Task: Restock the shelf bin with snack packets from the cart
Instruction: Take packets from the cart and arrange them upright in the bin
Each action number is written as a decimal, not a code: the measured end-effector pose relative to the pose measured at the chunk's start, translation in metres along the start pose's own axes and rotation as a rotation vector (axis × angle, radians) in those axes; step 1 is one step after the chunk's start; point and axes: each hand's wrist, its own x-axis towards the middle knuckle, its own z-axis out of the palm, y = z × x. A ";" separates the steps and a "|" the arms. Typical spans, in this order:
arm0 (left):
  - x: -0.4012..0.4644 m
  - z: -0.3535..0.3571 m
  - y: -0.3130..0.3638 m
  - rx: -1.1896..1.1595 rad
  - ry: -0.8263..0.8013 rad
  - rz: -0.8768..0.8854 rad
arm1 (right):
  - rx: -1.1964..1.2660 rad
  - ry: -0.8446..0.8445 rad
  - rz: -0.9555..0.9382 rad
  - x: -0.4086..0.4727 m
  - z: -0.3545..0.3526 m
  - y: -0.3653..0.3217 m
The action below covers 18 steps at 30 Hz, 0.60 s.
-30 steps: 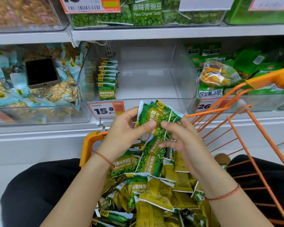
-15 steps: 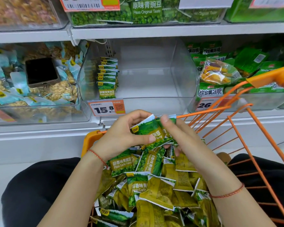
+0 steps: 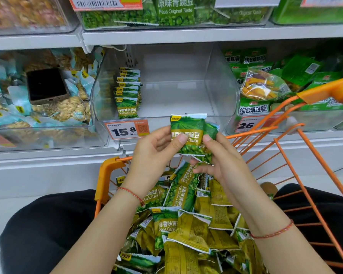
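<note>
Both hands hold a small upright stack of green garlic-pea snack packets (image 3: 188,133) just above the orange cart (image 3: 105,175). My left hand (image 3: 154,153) grips the stack's left side with the thumb on the front packet. From the right, my right hand (image 3: 222,161) pinches the stack, and its lower fingers touch a loose packet below. Many more packets (image 3: 186,230) fill the cart. Straight ahead sits the clear shelf bin (image 3: 222,91), with one row of packets (image 3: 128,93) standing along its left wall.
A price tag reading 15.8 (image 3: 126,130) hangs on the bin's front. The left bin holds pale-blue nut packets with a dark phone (image 3: 46,86) lying on top. Green vegetable-crisp bags (image 3: 265,86) fill the right bin. The cart handle (image 3: 329,89) rises at right.
The fanned, tilted packets have been squared into an upright stack facing me. Both hands have risen slightly and stay above the cart.
</note>
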 end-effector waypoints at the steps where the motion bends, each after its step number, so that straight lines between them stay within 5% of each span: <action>1: -0.001 0.000 0.000 0.003 -0.029 0.011 | 0.006 0.011 -0.003 0.000 0.000 0.000; 8: -0.002 -0.004 0.001 0.016 -0.140 0.013 | -0.009 0.055 -0.065 0.000 -0.004 0.000; 18: -0.005 -0.002 0.002 0.053 -0.083 0.015 | -0.220 0.055 -0.128 -0.005 0.003 0.002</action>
